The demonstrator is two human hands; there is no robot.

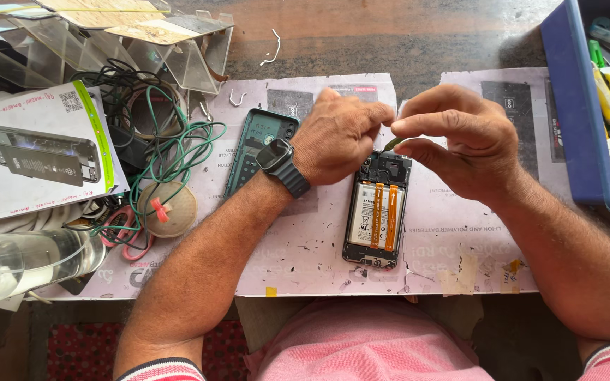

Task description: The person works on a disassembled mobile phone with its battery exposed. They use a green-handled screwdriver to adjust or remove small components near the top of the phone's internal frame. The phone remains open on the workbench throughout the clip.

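The opened phone (pixel 378 210) lies on the desk (pixel 305 254) at centre. At its 12 o'clock, right hand (pixel 460 137) fingers pinch a small green tool (pixel 392 144); left hand (pixel 337 137) fingers curl closed beside it, touching the tool's tip.

Phone (pixel 378 212) top end hidden under our left hand (pixel 337 137), blue bin (pixel 572 106) cut off at right edge, clear bottle (pixel 15 264) cut at left, tiny green item (pixel 392 144) in fingertips too small to ID.
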